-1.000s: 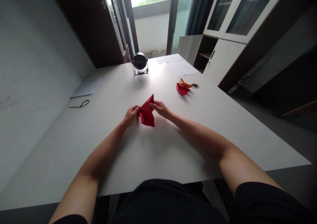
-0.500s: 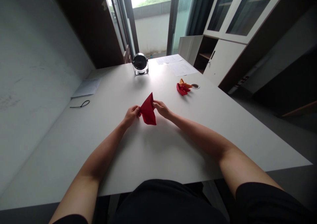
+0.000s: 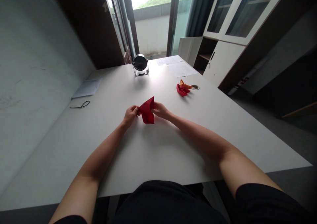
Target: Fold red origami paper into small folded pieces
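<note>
A folded sheet of red paper (image 3: 148, 111) is held up between my two hands over the white table (image 3: 148, 161). My left hand (image 3: 131, 114) pinches its left corner between thumb and fingers. On the other side, my right hand (image 3: 160, 110) grips the right edge, with some of its fingertips hidden behind or within the fold. The paper's upper right corner points up and its lower part flares open. Beyond my right hand lie a red folded-paper piece (image 3: 182, 90) and an orange one (image 3: 185, 85), touching each other.
A round black-faced device on a metal stand (image 3: 140, 64) stands at the back. Printed sheets (image 3: 182, 68) lie at the far right, beside a cable hole (image 3: 195, 87). Near the left wall are more papers (image 3: 86, 87) and a black cable tie (image 3: 80, 105).
The red paper's top corner has dipped and its shape has widened slightly. My right hand has shifted a little lower and left along its edge. My left hand keeps its pinch.
</note>
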The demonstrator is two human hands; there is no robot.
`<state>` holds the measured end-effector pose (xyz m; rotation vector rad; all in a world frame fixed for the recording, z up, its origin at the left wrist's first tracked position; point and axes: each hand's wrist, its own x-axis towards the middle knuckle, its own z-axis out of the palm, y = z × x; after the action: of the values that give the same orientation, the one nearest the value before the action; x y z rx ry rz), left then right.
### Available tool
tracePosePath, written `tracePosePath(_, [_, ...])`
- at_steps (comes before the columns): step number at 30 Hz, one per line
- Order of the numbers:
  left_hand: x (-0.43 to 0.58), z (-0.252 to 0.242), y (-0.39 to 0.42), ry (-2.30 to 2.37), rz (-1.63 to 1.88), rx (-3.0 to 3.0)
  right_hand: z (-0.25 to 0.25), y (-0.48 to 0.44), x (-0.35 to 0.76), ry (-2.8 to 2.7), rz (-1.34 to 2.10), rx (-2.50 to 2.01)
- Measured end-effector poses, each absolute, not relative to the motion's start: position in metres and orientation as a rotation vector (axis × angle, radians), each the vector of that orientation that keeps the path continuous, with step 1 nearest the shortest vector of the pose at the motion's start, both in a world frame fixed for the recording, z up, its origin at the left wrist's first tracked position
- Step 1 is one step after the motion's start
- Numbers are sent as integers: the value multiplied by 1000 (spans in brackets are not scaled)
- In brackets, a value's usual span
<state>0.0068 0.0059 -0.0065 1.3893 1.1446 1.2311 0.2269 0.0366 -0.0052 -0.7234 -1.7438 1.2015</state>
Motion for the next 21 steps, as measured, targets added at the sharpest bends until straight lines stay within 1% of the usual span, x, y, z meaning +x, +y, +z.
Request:
tracePosePath(12, [6,-7,6,1169,1287,1422,-1,33,230,-1899,1008,-807])
tracePosePath(16, [8,-5,4,1168,1284,1443,0,32,230,-1874,1038,-794])
tracePosePath(21, [7,-3,5,1169,1323,1422,-5,30,229,-1895,1074,-884])
